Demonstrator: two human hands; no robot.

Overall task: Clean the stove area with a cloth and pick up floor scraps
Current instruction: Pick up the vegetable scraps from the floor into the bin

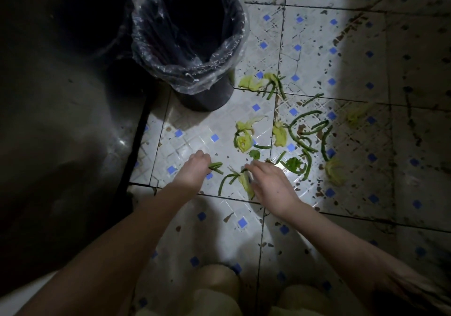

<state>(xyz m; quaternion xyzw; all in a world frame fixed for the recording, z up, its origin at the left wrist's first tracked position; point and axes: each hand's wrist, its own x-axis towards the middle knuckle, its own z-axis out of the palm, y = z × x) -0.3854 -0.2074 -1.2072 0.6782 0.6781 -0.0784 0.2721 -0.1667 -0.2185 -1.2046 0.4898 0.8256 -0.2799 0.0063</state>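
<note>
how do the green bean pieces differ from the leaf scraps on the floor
The green bean pieces are thin, long, curved, dark green; the leaf scraps are broad, crumpled, pale yellow-green. The left hand pinches bean pieces; the right hand covers part of a leaf scrap, grip unclear. Both lie scattered on the tiled floor beside the lined bin.

The floor (219, 130) is white tile with small blue squares and dark specks. Beans (305, 115) are dark green, leaves (244, 142) yellow-green. The bin (207, 95) is black, its liner (195, 76) clear.
</note>
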